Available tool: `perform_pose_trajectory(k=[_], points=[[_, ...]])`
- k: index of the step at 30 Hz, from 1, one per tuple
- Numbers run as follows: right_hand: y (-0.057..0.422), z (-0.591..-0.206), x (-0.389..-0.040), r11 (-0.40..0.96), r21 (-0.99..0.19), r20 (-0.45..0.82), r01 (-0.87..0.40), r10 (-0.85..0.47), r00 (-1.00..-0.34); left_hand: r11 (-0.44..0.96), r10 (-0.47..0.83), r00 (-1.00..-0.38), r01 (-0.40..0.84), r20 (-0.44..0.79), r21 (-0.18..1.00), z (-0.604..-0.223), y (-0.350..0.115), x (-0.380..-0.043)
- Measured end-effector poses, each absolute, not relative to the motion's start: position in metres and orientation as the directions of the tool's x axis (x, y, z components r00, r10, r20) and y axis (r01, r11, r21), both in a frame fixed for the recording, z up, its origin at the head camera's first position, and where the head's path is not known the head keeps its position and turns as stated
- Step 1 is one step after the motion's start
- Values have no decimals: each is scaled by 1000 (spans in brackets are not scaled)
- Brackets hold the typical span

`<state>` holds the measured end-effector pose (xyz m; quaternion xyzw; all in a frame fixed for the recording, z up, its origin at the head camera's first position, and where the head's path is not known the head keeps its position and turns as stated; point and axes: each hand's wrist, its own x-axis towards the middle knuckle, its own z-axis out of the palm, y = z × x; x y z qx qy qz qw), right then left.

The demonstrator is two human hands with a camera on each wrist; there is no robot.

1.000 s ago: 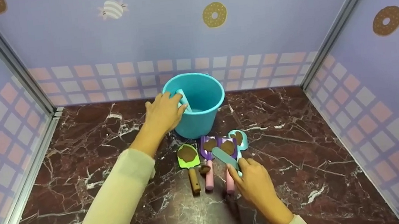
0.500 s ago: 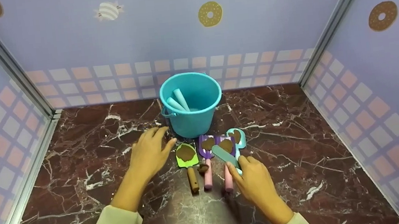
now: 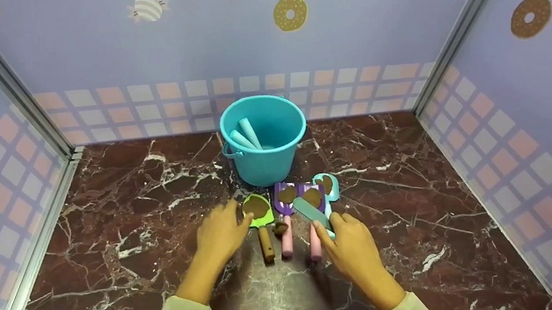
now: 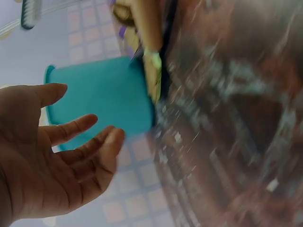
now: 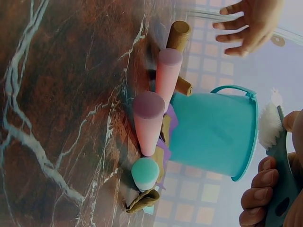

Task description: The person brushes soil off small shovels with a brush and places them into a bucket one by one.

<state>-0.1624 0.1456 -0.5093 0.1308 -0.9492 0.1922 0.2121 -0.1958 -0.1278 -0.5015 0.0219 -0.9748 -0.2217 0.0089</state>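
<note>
While right hand [image 3: 355, 250] grips brush [image 3: 310, 210] | bucket [image 3: 269, 166]: two light-blue handles [image 3: 250, 133] inside

The head view looks down; close, sideways wrist views share the bucket [image 4: 102, 92].

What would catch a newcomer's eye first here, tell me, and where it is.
Probably the bright turquoise bucket, standing upright near the patterned back wall, with two pale blue handles leaning inside it. Next, likely the four small shovels lying in front of the bucket, each with a brown patch on its blade. Then the brush, gripped in the right hand.
</note>
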Motion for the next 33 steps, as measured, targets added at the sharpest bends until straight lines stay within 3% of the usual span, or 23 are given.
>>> perform_pose_trajectory(k=[12, 19, 33], points=[[143, -509, -161, 885, -326, 446, -331, -165, -880, 902, -124, -988, -150, -88, 404, -540, -88, -194], [138, -511, -159, 887, -320, 431, -332, -175, -885, 889, -166, -961, -242, -221, 389, -551, -76, -192], [137, -513, -157, 882, -320, 449, -346, -181, -875, 902, -241, -965, -263, -105, 344, -560, -69, -200]])
